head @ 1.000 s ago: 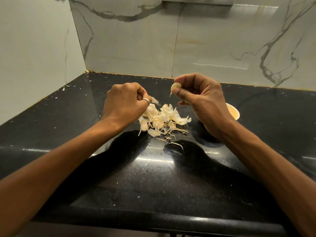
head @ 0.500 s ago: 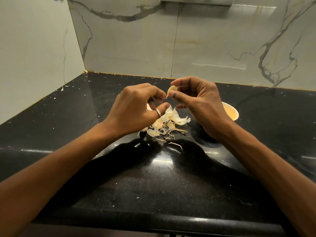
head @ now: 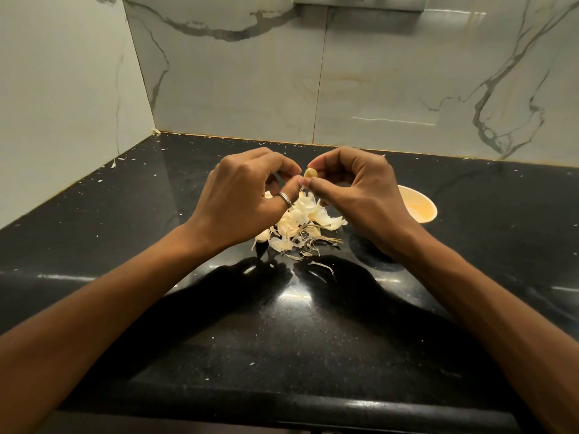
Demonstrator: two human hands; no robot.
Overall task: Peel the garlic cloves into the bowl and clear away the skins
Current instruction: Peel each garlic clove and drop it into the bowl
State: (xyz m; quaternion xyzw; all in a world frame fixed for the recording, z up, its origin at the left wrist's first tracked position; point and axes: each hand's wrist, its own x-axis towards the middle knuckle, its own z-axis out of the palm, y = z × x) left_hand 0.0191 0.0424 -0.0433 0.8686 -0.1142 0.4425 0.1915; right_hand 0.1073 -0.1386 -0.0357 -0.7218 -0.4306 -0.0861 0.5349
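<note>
Head cam: right hand (head: 360, 195) pinches the garlic clove (head: 310, 173) above the skins pile (head: 304, 220), and left hand (head: 244, 195) pinches its lower end. I'd pull the papery skin down in strips, without squeezing the smooth clove. Skins look thin, curly and flaky. The round pale bowl (head: 423, 211) sits nearby on the glossy black countertop (head: 188, 308).

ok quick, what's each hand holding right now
left hand: fingers curled, thumb and forefinger pinching at the garlic clove, probably its skin
right hand: pinching the same garlic clove
</note>
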